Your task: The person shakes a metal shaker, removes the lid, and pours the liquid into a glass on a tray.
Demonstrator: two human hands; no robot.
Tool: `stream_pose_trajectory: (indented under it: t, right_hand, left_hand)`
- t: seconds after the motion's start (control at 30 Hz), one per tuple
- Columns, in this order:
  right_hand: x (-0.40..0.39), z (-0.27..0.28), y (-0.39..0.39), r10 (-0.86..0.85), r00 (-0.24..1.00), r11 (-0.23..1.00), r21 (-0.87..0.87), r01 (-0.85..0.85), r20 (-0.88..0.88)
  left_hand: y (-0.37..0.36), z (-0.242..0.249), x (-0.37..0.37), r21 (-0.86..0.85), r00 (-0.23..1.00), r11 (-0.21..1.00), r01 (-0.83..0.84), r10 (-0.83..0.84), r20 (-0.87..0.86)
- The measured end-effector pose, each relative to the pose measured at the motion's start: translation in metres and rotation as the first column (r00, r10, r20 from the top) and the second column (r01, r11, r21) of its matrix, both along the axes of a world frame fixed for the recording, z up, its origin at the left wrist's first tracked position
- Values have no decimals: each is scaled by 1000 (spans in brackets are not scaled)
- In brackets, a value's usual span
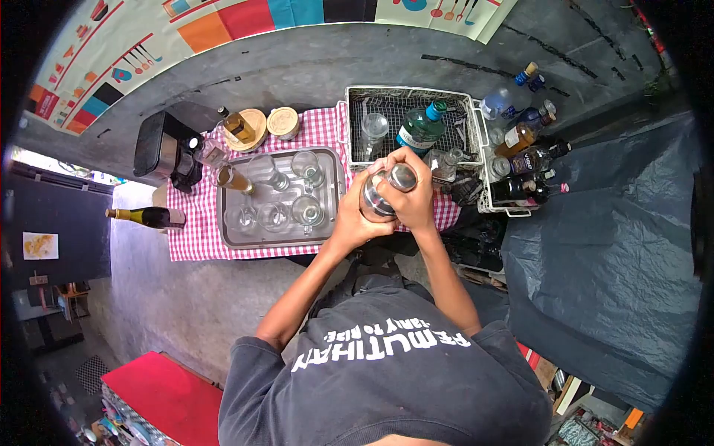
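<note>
A shiny metal cocktail shaker is held up in front of my chest, at the right end of the checked cloth. My left hand wraps round its body from the left. From the other side my right hand grips the upper part, fingers curled about the rounded metal top. Whatever is inside the shaker is hidden. Left of my hands, a grey tray carries several clear glass mugs and glasses. Just beyond the shaker stands a white wire basket with a green bottle and a stemmed glass.
The table has a pink checked cloth. A dark-green wine bottle is at its left edge, near a black container. Several liquor bottles, one amber, crowd the right. A round tub sits behind the tray.
</note>
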State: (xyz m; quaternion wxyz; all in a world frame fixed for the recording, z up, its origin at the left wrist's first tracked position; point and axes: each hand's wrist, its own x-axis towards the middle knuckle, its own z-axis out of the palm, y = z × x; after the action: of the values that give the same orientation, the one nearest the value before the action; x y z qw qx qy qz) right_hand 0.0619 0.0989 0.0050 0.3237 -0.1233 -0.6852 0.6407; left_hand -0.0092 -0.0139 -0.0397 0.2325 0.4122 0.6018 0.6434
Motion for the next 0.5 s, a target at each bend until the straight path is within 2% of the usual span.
stream_pose_trajectory:
  t: [0.07,0.13,0.2,0.37,0.43,0.5]
  right_hand:
    - [4,1,2,-3,999,1000,24,2,38]
    - [4,1,1,-8,997,999,46,5,74]
    - [-1,-1,-2,-80,996,996,32,81,-34]
    - [2,-6,-2,-120,993,989,85,121,-16]
    - [4,-1,-8,-123,992,990,70,123,-14]
    - [4,5,-12,-156,988,985,74,156,-5]
  left_hand:
    - [0,0,0,14,1000,1000,9,-9,13]
    - [0,-3,-1,16,997,1000,6,-5,-82]
    - [0,-5,1,10,998,1000,4,-4,-62]
    - [3,0,5,22,999,999,-24,25,-48]
    - [5,-2,5,92,996,995,-40,46,-71]
    - [7,-2,5,93,995,995,-44,52,-81]
